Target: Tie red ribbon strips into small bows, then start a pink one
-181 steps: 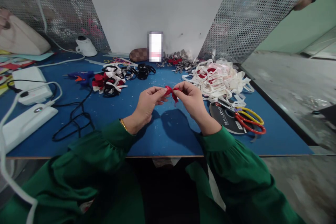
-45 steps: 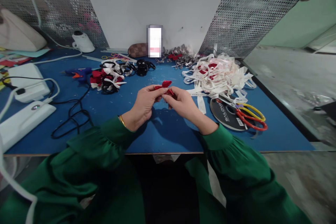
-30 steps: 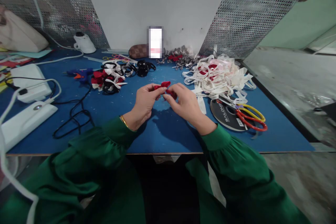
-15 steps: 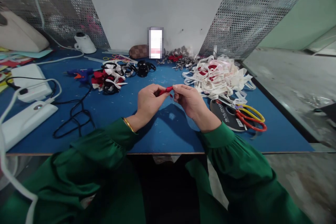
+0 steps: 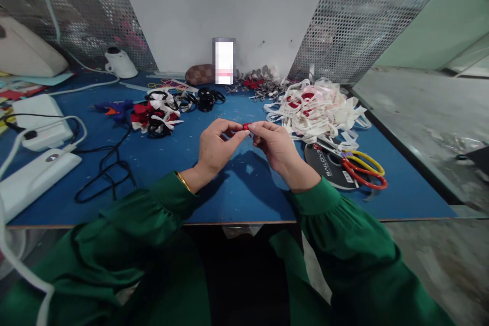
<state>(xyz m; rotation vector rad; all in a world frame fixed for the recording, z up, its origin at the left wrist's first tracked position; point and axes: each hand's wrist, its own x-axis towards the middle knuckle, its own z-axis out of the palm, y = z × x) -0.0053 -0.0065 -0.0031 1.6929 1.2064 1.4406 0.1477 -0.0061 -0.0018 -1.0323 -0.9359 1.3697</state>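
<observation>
Between my fingertips, above the middle of the blue table, is a small red piece of ribbon. My left hand pinches its left end between thumb and fingers. The thumb and fingers of my right hand close on its right end. Most of the red piece is hidden by the fingertips. To the right of my right hand lies a heap of white and red ribbons. Left of my hands is a bunch of red, white and black hair ties.
Scissors with red and yellow handles rest on a black card at the right. A blue glue gun, black cable and white power strip lie left. A phone stands at the back.
Less of the red piece shows between my fingertips, and my hands have drawn slightly closer around it. The whole view has shifted a little.
</observation>
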